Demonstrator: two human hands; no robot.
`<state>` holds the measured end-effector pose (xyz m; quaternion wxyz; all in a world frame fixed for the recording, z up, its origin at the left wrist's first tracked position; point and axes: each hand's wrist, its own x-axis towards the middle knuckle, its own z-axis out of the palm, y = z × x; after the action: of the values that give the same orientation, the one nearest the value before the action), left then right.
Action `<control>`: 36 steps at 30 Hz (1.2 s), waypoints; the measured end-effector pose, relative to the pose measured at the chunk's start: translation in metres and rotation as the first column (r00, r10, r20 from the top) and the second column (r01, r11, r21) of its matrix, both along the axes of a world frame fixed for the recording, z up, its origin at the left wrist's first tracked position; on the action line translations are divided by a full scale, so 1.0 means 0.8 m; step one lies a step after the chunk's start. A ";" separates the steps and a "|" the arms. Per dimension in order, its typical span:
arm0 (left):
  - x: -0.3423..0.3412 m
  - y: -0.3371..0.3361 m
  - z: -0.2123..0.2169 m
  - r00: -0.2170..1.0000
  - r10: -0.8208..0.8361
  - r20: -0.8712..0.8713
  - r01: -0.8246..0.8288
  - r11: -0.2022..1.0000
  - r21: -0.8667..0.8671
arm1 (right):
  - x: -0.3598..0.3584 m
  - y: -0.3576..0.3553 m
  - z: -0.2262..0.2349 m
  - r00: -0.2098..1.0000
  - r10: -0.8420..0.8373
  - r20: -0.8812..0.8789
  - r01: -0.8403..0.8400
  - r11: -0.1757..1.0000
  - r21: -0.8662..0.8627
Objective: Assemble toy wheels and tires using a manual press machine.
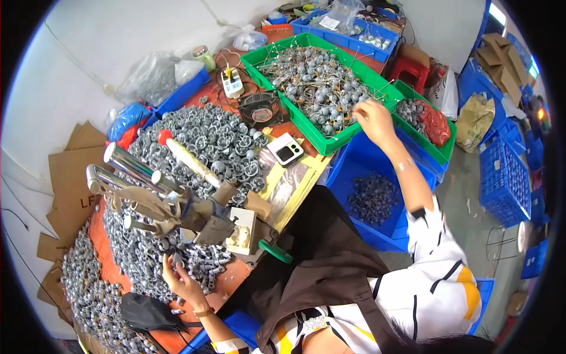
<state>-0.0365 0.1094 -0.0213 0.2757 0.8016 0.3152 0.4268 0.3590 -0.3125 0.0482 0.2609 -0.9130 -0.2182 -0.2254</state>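
My left hand (184, 284) is at the lower left, above a heap of small grey tube-shaped plastic parts (203, 265). Between its thumb and fingers sits a small grey plastic part (176, 259). Stretched out to the right, my right hand (374, 120) is over the right edge of a green tray (306, 128). Its fingers are bent together at grey balls with thin wires (321, 85); what they pinch is too small to tell. A hand press (188, 206) with a red-knobbed lever (187, 158) stands between my hands, nearer the left one.
Grey cup-shaped parts (200, 135) lie heaped behind the press. A fan (260, 108), a power strip (232, 82) and a white device (286, 150) sit before the green tray. Below my right arm is a blue bin (339, 171) with dark parts. A black bag (147, 312) lies near my left wrist.
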 end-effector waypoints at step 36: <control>0.068 -0.123 -0.023 0.979 -0.183 0.091 0.186 0.982 -0.028 | -0.075 0.056 0.148 0.551 0.827 -0.109 -0.113 0.203 0.973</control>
<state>0.0179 0.0107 -0.0400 0.3422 0.8027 0.2348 0.4283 0.2991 -0.2674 0.1665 0.8191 -0.5017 -0.2517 0.1182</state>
